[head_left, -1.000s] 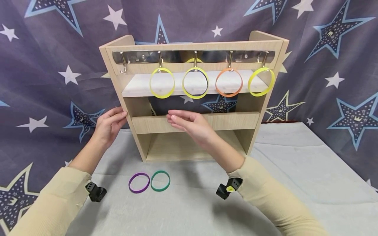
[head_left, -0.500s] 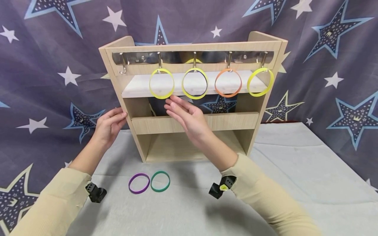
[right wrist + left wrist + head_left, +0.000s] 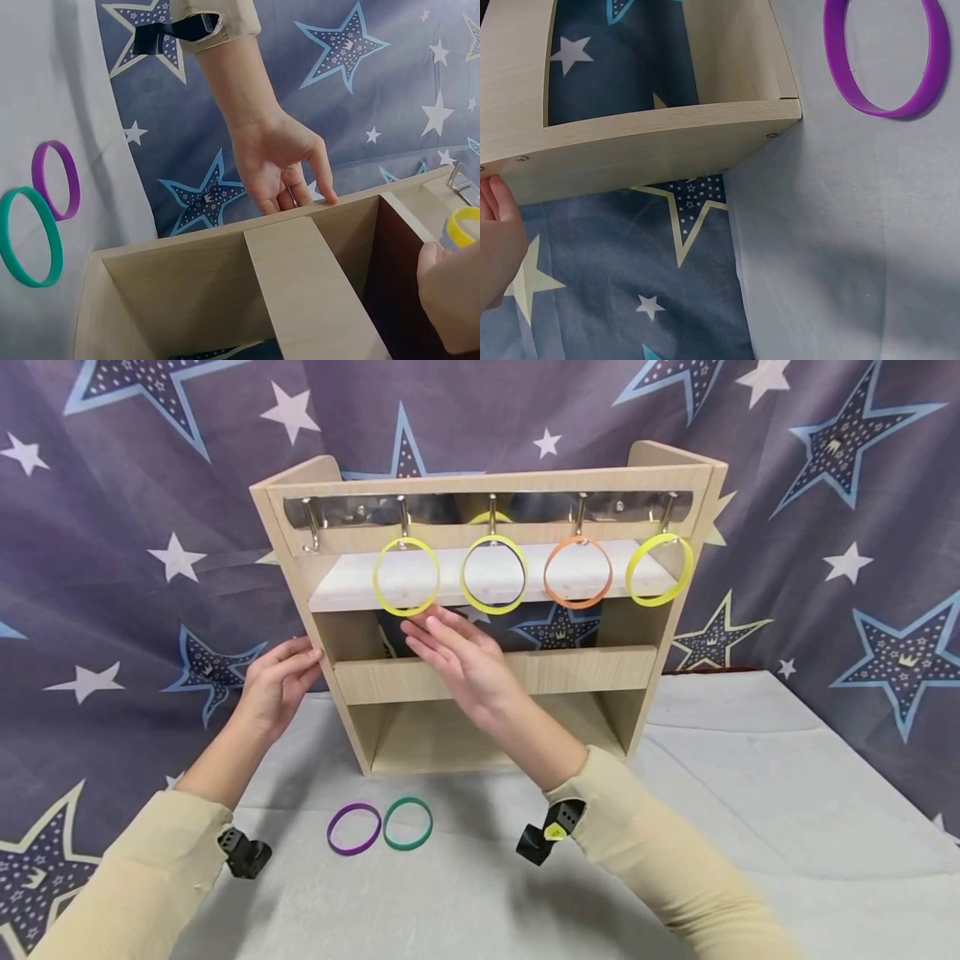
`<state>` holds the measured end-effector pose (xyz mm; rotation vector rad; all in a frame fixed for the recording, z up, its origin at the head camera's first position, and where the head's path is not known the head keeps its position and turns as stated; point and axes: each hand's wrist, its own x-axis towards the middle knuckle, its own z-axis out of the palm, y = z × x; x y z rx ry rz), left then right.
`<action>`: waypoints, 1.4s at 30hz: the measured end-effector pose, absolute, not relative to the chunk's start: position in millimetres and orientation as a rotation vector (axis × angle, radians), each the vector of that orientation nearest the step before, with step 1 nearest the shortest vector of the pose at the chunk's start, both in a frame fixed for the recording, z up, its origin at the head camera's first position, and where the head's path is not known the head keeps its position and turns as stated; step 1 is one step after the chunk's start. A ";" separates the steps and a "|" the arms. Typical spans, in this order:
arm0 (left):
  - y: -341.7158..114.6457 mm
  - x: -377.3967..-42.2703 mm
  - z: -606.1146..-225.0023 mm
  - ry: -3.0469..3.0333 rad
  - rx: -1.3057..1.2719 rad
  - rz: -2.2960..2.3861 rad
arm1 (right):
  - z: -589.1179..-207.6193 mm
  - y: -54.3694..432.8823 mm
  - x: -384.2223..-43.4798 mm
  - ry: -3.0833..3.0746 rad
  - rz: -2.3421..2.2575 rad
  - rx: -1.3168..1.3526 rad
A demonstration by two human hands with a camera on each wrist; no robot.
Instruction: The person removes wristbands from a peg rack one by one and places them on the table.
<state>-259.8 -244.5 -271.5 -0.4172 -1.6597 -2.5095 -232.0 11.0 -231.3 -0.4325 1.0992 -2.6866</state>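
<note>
Right hand (image 3: 471, 668): I'm rising toward 11 o'clock, fingers extended, touching nearest yellow ring (image 3: 397, 611) | left hand (image 3: 276, 685): staying relaxed at rack (image 3: 570, 668), 9 o'clock

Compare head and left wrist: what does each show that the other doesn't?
Head only: right hand, three yellow rings, orange ring, green ring, metal hook rail.
Left wrist only: a screw head low on the outer side of the wooden shelf.
Both: left hand, purple ring, wooden shelf, grey cloth, star-print backdrop.
</note>
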 end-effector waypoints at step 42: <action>-244.0 -258.7 -270.6 -1.678 -0.379 -2.516 | -212.1 2.5 -216.2 1.168 -2.666 -0.464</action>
